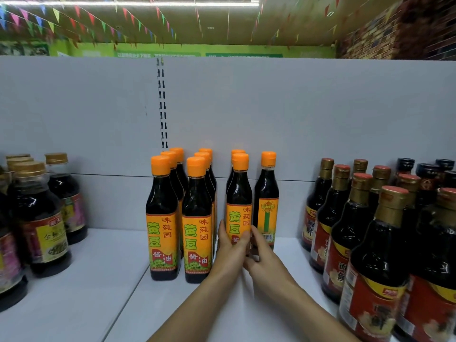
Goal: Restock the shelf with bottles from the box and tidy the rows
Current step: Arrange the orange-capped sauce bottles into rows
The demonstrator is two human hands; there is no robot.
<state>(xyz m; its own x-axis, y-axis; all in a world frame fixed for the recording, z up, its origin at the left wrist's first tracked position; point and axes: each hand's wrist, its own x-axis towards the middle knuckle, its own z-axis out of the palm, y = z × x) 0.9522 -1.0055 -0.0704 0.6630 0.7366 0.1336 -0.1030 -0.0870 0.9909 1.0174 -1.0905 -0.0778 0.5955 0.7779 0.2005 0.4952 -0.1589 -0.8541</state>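
Left hand (228, 245) and right hand (262, 253) both grip the low part of the front bottle (238, 191) from 9 and 3 o'clock; it stands upright on the shelf (74, 292), at 12 o'clock from both wrists, equally near.

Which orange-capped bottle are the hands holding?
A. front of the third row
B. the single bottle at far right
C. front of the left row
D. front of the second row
A: the left hand and right hand clasp the lower label of the third-row front bottle.
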